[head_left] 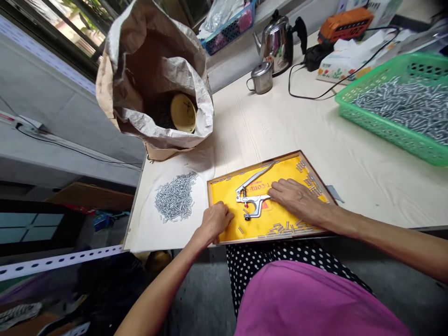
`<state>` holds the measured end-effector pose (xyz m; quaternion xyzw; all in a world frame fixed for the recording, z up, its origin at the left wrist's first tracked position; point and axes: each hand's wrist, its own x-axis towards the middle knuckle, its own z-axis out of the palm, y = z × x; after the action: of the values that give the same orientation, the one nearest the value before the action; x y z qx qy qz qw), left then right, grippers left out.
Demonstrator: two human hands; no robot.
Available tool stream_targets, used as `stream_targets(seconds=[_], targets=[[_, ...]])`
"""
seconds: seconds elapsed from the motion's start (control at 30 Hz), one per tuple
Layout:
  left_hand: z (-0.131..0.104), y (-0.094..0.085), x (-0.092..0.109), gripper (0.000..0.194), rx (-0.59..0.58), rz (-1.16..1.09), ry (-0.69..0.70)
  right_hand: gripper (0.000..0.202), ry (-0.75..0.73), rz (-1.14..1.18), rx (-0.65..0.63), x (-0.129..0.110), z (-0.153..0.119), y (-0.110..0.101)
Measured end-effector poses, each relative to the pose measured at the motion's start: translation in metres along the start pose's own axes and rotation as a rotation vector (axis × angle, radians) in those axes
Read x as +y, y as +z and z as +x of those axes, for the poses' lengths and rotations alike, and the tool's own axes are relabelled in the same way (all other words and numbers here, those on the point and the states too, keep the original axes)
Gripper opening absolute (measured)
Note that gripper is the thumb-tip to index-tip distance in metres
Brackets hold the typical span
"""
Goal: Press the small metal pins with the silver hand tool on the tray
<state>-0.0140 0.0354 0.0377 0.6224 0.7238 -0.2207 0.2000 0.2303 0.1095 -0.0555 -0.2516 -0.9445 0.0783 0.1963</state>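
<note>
While the silver spring-loaded hand pliers (257,205) lie around the middle of the shallow yellow-lined tray (224,186), just below the frame's centre, the right hand (294,198) sits at their right end, with the lower handle running in under its fingertips. Those fingers are bent and held close together, but I can't tell whether they're actually pinching the handle. The upper handle slants up and away, well apart from the lower one. Over at the tray's lower left, the left hand (217,218) has its fingers curled in and pressed together, no way to tell if anything's pinched in there. Loose small metal pins (287,228) are scattered along the tray's bottom edge, and more sit down its right side. Left of the tray there's a fat heap of metal pins (175,198). Going further out, a big paper sack (161,140) stands open at upper left with a yellow bowl (183,113) tilted inside. Up top, right of centre, you've got a lidded metal mug (263,80) near a shiny kettle (277,44), and a green perforated basket (392,133) full of metal pieces fills the right edge.
</note>
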Motion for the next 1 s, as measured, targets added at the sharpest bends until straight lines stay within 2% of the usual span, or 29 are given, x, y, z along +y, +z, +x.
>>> stream_targets(seconds=[0.1, 0.2, 0.27, 0.5, 0.83, 1.0], targets=[[-0.008, 0.004, -0.003, 0.026, 0.085, -0.008, 0.006, 0.015, 0.017, -0.002, 0.002, -0.001, -0.001, 0.000], [-0.009, 0.015, 0.004, 0.024, 0.215, -0.095, 0.125, 0.014, 0.018, -0.022, 0.011, -0.001, -0.002, 0.000], [-0.005, 0.022, 0.006, 0.023, 0.245, -0.121, 0.225, 0.015, 0.007, -0.038, 0.014, -0.001, -0.002, 0.001], [0.013, 0.030, -0.003, 0.017, 0.262, -0.185, 0.430, 0.016, -0.015, -0.055, 0.022, 0.002, -0.004, 0.005], [0.009, 0.035, -0.015, 0.028, 0.233, 0.016, 0.566, 0.015, -0.002, -0.035, 0.013, 0.000, -0.003, 0.004], [0.016, 0.027, -0.017, 0.026, 0.183, 0.091, 0.628, 0.015, 0.007, -0.058, 0.005, -0.001, 0.001, -0.001]])
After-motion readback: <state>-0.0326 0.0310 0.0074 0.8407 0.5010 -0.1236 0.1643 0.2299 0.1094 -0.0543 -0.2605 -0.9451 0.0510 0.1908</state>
